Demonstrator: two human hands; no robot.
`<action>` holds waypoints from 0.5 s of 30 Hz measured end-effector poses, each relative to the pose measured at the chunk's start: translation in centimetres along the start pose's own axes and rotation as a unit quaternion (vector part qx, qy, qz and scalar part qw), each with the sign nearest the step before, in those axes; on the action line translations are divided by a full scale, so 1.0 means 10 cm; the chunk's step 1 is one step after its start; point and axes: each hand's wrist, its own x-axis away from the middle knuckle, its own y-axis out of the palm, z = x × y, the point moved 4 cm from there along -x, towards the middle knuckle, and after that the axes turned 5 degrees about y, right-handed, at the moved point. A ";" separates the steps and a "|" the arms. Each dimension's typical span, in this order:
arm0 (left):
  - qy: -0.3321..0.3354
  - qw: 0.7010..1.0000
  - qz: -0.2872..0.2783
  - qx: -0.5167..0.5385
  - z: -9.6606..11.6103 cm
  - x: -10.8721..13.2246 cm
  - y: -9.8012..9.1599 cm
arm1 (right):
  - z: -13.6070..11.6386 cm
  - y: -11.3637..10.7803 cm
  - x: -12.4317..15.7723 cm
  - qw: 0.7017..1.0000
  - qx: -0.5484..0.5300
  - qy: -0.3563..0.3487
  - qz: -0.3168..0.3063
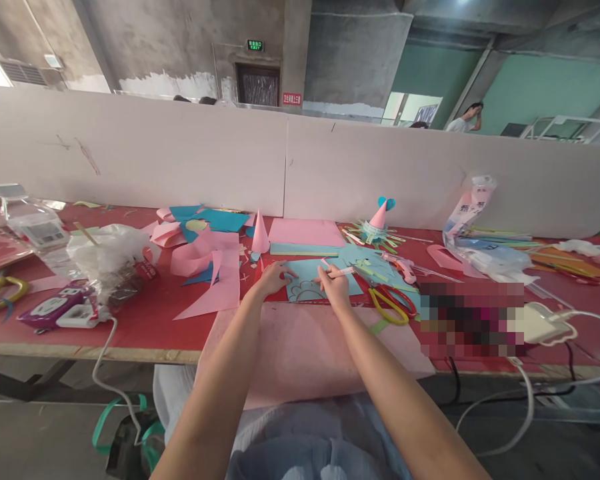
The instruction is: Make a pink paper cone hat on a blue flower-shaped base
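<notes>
A light blue sheet of paper lies in front of me on the red table, with a scalloped, cloud-like outline drawn in dark line on its lower left part. My left hand rests at the sheet's left edge, fingers spread over the paper and holding nothing. In my right hand is a slim white pen, gripped over the middle of the sheet; its tip is hard to make out. Yellow-handled scissors lie just right of that hand. A pink paper cone stands behind the sheet.
Pink paper scraps and blue pieces spread at left. A decorated pink cone stands behind right. A plastic bag, a bottle and a power strip sit left; a white charger lies right. A partition bounds the table.
</notes>
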 end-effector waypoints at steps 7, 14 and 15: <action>0.010 1.000 0.016 -0.019 -0.01 0.00 -0.01 | 0.07 0.00 -0.03 1.000 0.015 0.009 0.001; 0.011 1.000 0.009 -0.017 0.00 -0.01 -0.02 | 0.06 -0.01 -0.03 0.999 0.038 0.030 0.016; 0.009 1.000 0.008 -0.011 -0.01 -0.01 -0.02 | 0.06 -0.02 -0.03 0.999 0.037 0.034 0.019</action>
